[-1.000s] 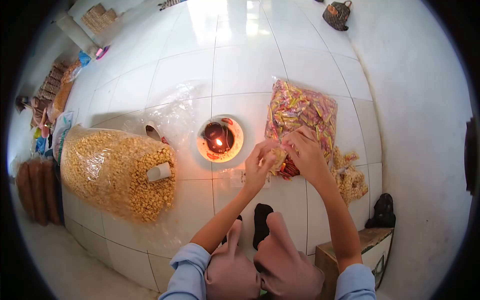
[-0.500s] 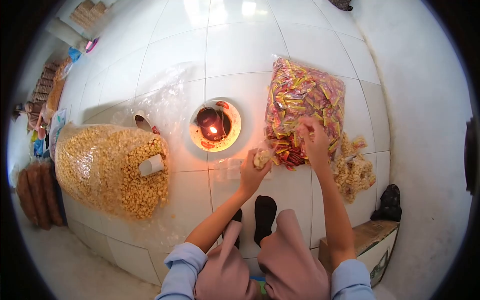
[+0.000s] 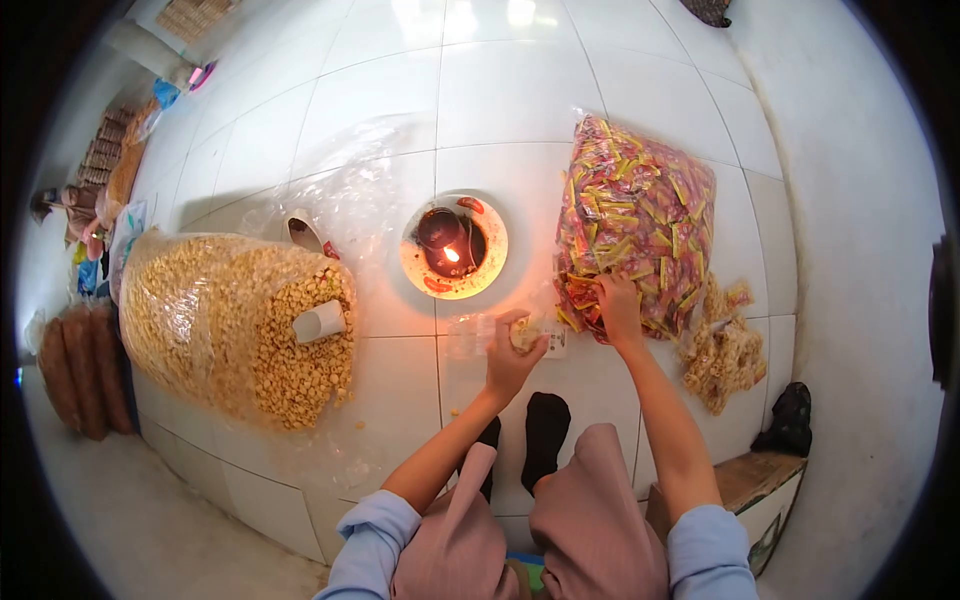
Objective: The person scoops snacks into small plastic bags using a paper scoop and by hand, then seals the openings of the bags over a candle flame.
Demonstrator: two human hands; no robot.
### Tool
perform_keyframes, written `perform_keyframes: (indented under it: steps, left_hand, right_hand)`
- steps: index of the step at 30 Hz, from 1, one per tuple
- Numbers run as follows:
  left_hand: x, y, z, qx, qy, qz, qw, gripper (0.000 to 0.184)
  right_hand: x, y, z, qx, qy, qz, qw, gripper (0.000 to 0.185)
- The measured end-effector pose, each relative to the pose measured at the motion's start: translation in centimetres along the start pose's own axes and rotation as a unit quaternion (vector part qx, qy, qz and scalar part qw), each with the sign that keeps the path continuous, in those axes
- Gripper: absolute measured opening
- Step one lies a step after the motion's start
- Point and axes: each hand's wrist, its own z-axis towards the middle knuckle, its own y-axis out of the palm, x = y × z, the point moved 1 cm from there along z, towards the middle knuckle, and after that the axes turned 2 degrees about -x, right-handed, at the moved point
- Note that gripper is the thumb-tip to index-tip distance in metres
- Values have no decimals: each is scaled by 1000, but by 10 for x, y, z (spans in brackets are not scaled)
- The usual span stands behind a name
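My left hand (image 3: 514, 358) is closed around a small clear plastic bag of pale puffed snacks (image 3: 523, 334). It hovers above clear plastic packaging (image 3: 470, 337) on the floor. To its right, my right hand (image 3: 620, 308) is at the near, open end of a large clear bag of red and yellow sachets (image 3: 640, 215). Its fingers are bent in among the sachets, and their tips are partly hidden. A plate (image 3: 495, 270) with a dark tin and a burning flame (image 3: 451, 255) sits beyond my left hand.
At left lies a large open bag of popcorn-like snacks (image 3: 200, 310) with a white scoop (image 3: 320, 322) in it. Filled small packets (image 3: 722, 360) are piled at right. A wooden box (image 3: 735, 485) carries a black bag (image 3: 787, 418) by the wall. Brown sacks (image 3: 85, 370) stand far left.
My right hand has come down from above the sachet bag to its open near end. My left hand still holds the small bag. The whole view has shifted slightly.
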Motion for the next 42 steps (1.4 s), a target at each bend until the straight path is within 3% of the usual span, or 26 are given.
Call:
perform_keyframes:
  steps: [2, 6, 9, 11, 17, 27, 33, 42]
  left_hand:
    - [-11, 2, 1, -11, 21, -1, 1000, 47]
    - [10, -1, 6, 1, 49, 39, 998, 54]
    - [26, -3, 10, 33, 120, 67, 990, 58]
    - [34, -4, 11, 42, 148, 89, 984, 61]
    - [33, -4, 8, 50, 127, 8, 991, 67]
    - [27, -8, 8, 74, 109, -35, 991, 71]
    - [33, -11, 9, 99, 127, -7, 987, 73]
    - [46, -14, 10, 82, 112, 17, 990, 69]
  right_hand:
    - [-6, -24, -1, 64, 4, 100, 993, 11]
    - [-56, -118, 4, 63, 31, 238, 969, 11]
    - [-98, -183, 7, 68, -17, 234, 970, 11]
    - [-123, -205, 10, 73, -163, 188, 966, 13]
    - [-148, -188, 9, 47, -298, 93, 949, 16]
    - [-157, -180, 5, 86, -333, 4, 939, 21]
    - [-170, -205, 1, 145, -273, 16, 951, 17]
    - [-172, -207, 4, 103, -290, 27, 951, 15]
